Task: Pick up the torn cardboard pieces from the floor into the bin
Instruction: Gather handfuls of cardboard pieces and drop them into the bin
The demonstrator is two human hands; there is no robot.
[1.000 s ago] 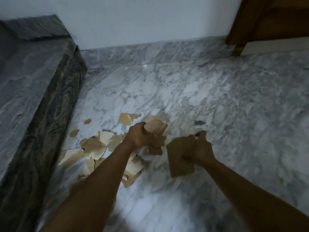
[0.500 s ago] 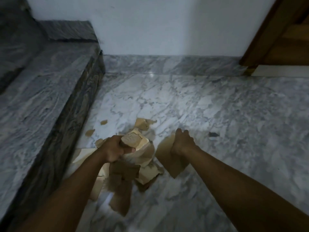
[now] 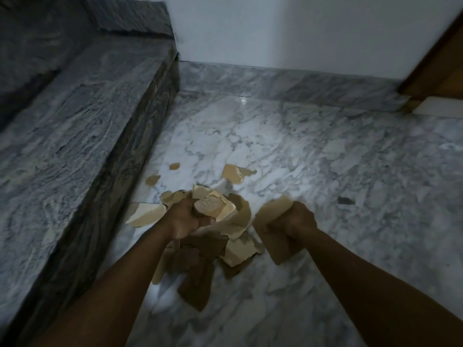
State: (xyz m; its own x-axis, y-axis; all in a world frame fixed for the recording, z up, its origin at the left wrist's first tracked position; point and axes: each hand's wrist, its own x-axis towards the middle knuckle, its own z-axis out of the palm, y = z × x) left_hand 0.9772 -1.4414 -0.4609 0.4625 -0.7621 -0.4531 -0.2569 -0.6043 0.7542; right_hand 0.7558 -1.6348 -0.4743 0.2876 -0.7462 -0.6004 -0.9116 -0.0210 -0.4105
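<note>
Gripping cardboard (image 3: 213,209), both, left hand (image 3: 186,221) near step edge (image 3: 131,156), right hand (image 3: 298,221) over open floor (image 3: 363,186)

tan cardboard pieces (image 3: 235,249), grey-veined white marble floor (image 3: 300,151), white wall (image 3: 288,28)

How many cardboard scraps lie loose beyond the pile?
3: a tiny scrap and small scrap by the step, a bigger scrap to their right. Others may be hidden.
</note>
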